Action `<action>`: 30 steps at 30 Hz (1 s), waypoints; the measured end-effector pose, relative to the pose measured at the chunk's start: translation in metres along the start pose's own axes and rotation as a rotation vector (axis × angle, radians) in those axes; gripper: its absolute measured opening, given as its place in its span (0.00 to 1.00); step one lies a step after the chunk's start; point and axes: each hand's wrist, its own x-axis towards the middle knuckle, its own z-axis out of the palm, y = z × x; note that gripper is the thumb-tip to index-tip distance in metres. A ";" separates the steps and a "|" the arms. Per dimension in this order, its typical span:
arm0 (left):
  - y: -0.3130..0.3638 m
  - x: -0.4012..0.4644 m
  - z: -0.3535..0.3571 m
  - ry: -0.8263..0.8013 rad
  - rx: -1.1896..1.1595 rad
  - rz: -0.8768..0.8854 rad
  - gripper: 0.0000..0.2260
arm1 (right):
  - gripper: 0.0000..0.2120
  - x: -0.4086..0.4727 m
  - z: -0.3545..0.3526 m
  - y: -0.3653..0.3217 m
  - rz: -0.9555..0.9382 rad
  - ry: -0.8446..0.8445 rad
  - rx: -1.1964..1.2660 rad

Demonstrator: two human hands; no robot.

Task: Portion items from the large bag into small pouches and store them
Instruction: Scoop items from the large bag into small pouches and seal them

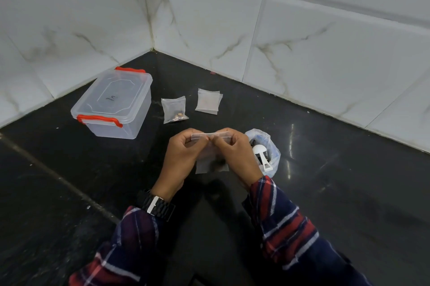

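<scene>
Both hands are working up front: the left hand (180, 155) and the right hand (235, 153) are each pinching the top strip of one small clear pouch (210, 160), fingertips nearly meeting at the middle of the seal, with the pouch hanging below them and something dark sitting at its bottom, too blurred to name.

Writing first: the only mark on show is a dark scribble on the lid of the clear storage box (114, 104), sitting at ten o'clock from the hands, and it is not reading clearly from here. That box is wearing two red latches and its lid is sitting on.

The surface is a glossy black tabletop (349, 192), speckled and catching light glints, running into a corner of white marble-look wall tiles (302, 41) with grey veining.

Counting now: one box; one filled pouch (174, 110) lying flat at eleven o'clock with small brown bits in its lower corner; one stack of empty pouches (208, 100) at twelve o'clock, just beside that filled one and apart from it, perhaps two or three sheets.

At three o'clock, the large bag (267, 146) is standing open beside the right hand, with one white scoop (261, 156) resting inside it. A dark watch (158, 204) is showing on the left wrist, plaid sleeves (286, 223) on both arms.
</scene>
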 end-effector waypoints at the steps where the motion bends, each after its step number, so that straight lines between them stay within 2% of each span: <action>1: -0.001 0.000 0.000 -0.006 -0.053 -0.033 0.04 | 0.05 0.003 0.000 0.000 0.002 0.010 0.003; 4: 0.000 0.000 -0.002 0.026 -0.200 -0.122 0.07 | 0.07 0.008 -0.002 0.000 0.028 -0.007 0.103; 9: 0.001 0.006 -0.006 0.121 -0.180 -0.126 0.09 | 0.06 0.007 0.001 0.001 0.092 -0.035 0.393; 11: 0.001 0.008 -0.007 0.139 -0.162 -0.117 0.10 | 0.03 0.009 0.002 0.002 0.090 -0.026 0.391; 15: 0.001 0.015 -0.010 0.127 -0.152 -0.119 0.09 | 0.05 0.016 0.007 0.000 0.115 -0.030 0.389; 18: -0.001 0.020 -0.014 0.107 -0.204 -0.140 0.11 | 0.12 0.023 0.008 0.000 0.135 -0.084 0.390; 20: -0.004 0.024 -0.018 0.119 -0.197 -0.129 0.11 | 0.14 0.027 0.010 0.001 0.138 -0.105 0.387; 30: -0.014 0.045 -0.034 0.235 -0.067 -0.085 0.10 | 0.10 0.053 0.037 0.001 0.157 0.023 0.354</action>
